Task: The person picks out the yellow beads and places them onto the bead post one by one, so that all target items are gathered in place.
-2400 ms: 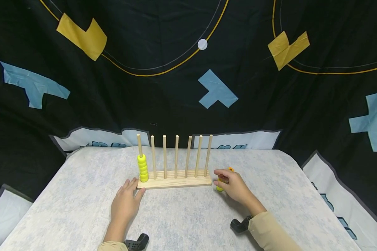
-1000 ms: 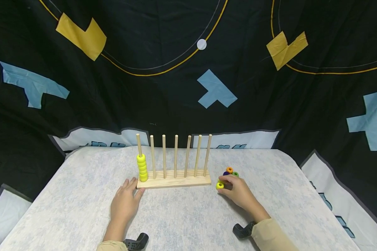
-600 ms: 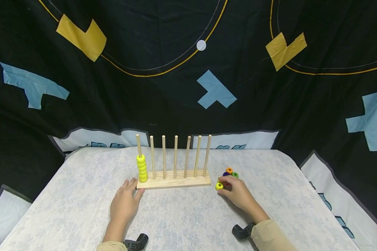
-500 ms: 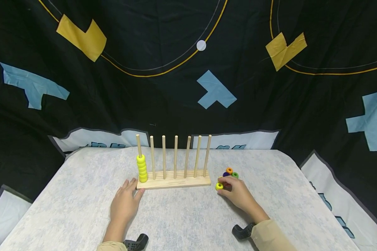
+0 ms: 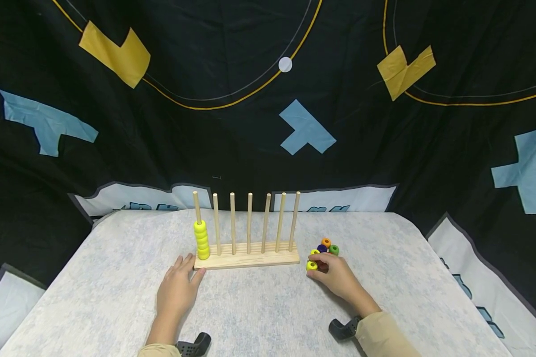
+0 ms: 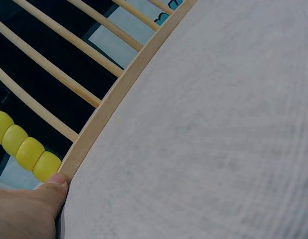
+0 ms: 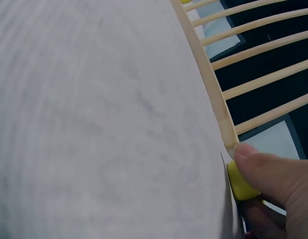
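A wooden peg rack (image 5: 250, 259) with several upright pegs stands on the table. Yellow beads (image 5: 201, 240) are stacked on its leftmost peg; the other pegs are bare. My left hand (image 5: 177, 290) rests at the rack's left end, fingers fairly straight along the side. Its thumb (image 6: 57, 184) touches the base's front edge below the stack. Right of the rack, my right hand (image 5: 337, 278) has a yellow bead (image 5: 311, 266) between thumb and index finger, low by the tabletop. In the right wrist view the thumb lies against this yellow bead (image 7: 239, 183).
Just beyond the right hand lie another yellow bead (image 5: 314, 252), a dark purple bead (image 5: 322, 248), an orange bead (image 5: 326, 241) and a green bead (image 5: 334, 249). The hand partly hides this group. A black curtain (image 5: 232, 148) hangs behind the pale table (image 5: 259, 312).
My right hand has come down and nearer from over the loose beads, uncovering them, and its thumb and index finger have closed about a yellow bead. The left hand stays at the rack.
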`<state>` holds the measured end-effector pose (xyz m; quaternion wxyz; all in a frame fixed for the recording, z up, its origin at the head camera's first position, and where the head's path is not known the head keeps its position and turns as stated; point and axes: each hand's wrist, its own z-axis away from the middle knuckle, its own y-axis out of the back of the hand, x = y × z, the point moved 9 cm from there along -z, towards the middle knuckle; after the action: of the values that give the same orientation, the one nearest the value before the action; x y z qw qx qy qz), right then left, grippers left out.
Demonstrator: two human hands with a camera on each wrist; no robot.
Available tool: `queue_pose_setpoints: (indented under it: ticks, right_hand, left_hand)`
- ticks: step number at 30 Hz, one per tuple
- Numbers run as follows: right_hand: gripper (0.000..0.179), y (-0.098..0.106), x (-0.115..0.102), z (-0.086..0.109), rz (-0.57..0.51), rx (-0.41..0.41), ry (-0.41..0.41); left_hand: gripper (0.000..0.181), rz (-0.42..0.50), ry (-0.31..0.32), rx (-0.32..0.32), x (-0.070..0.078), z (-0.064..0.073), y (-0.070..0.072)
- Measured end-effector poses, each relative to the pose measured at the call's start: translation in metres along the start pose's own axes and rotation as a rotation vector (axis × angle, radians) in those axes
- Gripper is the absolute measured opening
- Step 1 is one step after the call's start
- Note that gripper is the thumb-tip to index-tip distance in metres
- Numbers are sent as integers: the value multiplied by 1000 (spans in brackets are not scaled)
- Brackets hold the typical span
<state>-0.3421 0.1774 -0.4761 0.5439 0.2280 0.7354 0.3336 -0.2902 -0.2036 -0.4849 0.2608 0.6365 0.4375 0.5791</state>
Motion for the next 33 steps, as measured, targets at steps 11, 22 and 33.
queue_pose_setpoints:
  ticks: [11,22,33]
  right_hand:
    - [31,-1,-1,2,-33,25,20]
    - [27,-5,-20,3,-146,13,79]
    - [28,-25,-46,7,-233,-96,69]
  left_hand:
    - [59,-3,-2,-9,-1,0,-1]
    - [59,2,9,-22,-1,1,-1]
    - [59,8,3,-20,-1,0,-2]
